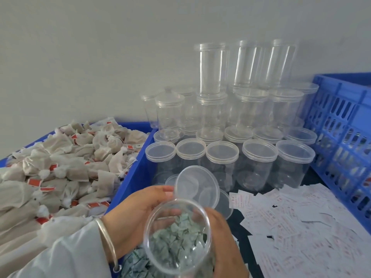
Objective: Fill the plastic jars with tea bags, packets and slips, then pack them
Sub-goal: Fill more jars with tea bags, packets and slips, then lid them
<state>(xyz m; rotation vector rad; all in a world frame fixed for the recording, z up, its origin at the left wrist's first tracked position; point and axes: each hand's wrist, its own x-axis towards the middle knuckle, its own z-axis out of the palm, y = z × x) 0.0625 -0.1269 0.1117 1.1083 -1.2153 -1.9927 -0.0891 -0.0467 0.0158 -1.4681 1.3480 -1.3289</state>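
An open clear plastic jar (177, 235) is held low in the middle, its mouth facing me. My left hand (136, 215) grips its left side and also holds the clear lid (197, 187) between thumb and fingers, tilted above the jar. My right hand (226, 247) curls round the jar's right side. Green-grey slips (138, 263) lie in a pile under the jar and show through it. White tea bags with red tags (60, 167) fill the blue bin (132, 177) at left. White packets with red print (301, 227) are spread on the dark table at right.
Many lidded empty clear jars (222, 155) stand in rows behind, some stacked high against the white wall. A blue slotted crate (341, 137) stands at the right edge. A loose lid (224, 205) lies beside the packets. A silver bangle sits on my left wrist.
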